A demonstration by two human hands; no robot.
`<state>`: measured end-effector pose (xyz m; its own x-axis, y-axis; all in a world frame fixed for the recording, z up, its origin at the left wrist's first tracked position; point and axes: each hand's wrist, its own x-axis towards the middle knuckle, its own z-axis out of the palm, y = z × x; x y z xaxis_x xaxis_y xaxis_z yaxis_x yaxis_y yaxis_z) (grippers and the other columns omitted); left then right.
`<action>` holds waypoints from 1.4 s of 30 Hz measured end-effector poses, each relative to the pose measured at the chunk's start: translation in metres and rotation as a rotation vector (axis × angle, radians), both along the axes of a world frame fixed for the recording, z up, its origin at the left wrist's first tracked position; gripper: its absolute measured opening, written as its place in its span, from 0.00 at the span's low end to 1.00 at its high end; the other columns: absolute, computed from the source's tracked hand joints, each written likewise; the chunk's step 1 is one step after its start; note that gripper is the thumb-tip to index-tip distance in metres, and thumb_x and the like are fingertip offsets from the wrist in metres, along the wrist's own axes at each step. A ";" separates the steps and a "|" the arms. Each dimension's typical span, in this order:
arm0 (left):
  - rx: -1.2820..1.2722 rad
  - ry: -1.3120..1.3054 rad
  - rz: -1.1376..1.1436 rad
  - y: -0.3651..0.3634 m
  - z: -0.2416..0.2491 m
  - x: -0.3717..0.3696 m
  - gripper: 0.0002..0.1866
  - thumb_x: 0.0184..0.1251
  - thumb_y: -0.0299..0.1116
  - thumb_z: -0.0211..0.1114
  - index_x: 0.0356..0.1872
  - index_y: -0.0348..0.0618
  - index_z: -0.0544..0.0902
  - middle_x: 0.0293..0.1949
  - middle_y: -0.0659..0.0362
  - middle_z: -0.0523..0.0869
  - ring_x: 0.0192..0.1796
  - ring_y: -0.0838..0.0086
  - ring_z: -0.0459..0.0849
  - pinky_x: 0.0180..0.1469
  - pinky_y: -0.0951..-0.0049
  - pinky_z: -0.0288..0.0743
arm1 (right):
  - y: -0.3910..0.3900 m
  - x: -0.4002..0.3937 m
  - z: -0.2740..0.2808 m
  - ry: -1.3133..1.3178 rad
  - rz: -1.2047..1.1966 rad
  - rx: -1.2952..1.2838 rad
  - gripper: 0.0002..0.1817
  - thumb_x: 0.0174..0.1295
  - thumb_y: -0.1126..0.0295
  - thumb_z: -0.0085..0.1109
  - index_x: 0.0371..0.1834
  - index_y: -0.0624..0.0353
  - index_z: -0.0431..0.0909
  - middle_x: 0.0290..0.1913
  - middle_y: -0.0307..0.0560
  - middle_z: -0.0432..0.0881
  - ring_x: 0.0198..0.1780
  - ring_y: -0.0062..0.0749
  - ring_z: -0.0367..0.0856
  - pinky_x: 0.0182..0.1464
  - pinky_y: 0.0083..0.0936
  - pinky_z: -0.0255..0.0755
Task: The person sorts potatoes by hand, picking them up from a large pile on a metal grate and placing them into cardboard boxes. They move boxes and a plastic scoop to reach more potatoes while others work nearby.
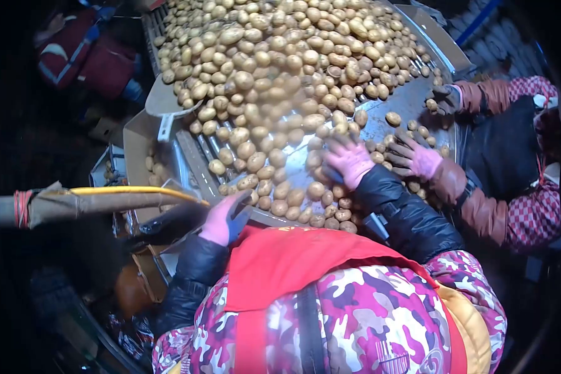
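The potatoes lie heaped on the bench, thickest at twelve o'clock and thinning toward you, with a loose row along the near edge at six. Your gloved right hand is at two o'clock, palm down, its fingers spread apart over the potatoes. Your gloved left hand is at eight, by the bench's near edge — you cannot tell whether its fingers are apart or together. Toward three o'clock, a co-worker's near hand reaches over more potatoes, just beside your right hand; the co-worker's far hand is beyond it. A wrapped pole with a yellow cord juts in from nine — and another person is at ten.
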<state>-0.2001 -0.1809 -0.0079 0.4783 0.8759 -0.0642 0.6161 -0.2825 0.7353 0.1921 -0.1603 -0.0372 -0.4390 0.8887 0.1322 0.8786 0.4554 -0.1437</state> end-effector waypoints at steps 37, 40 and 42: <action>0.192 0.333 -0.581 0.084 -0.025 0.119 0.31 0.65 0.46 0.71 0.71 0.60 0.79 0.71 0.50 0.75 0.77 0.47 0.68 0.80 0.31 0.50 | 0.014 0.042 0.007 0.554 -0.075 -0.428 0.26 0.65 0.58 0.69 0.65 0.52 0.82 0.66 0.59 0.81 0.62 0.57 0.82 0.66 0.48 0.76; 0.152 0.225 -0.558 0.084 -0.026 0.107 0.28 0.66 0.44 0.71 0.68 0.58 0.81 0.69 0.51 0.77 0.76 0.48 0.69 0.80 0.38 0.55 | 0.059 0.064 0.067 0.575 -0.527 -0.208 0.18 0.68 0.66 0.63 0.59 0.56 0.83 0.53 0.58 0.85 0.54 0.56 0.85 0.55 0.45 0.79; 0.124 0.209 -0.518 0.083 -0.020 0.108 0.26 0.68 0.44 0.70 0.67 0.56 0.83 0.68 0.52 0.80 0.75 0.49 0.70 0.78 0.44 0.60 | 0.106 0.092 0.026 0.240 -0.521 0.094 0.17 0.69 0.64 0.61 0.60 0.52 0.83 0.52 0.54 0.86 0.56 0.53 0.83 0.61 0.45 0.76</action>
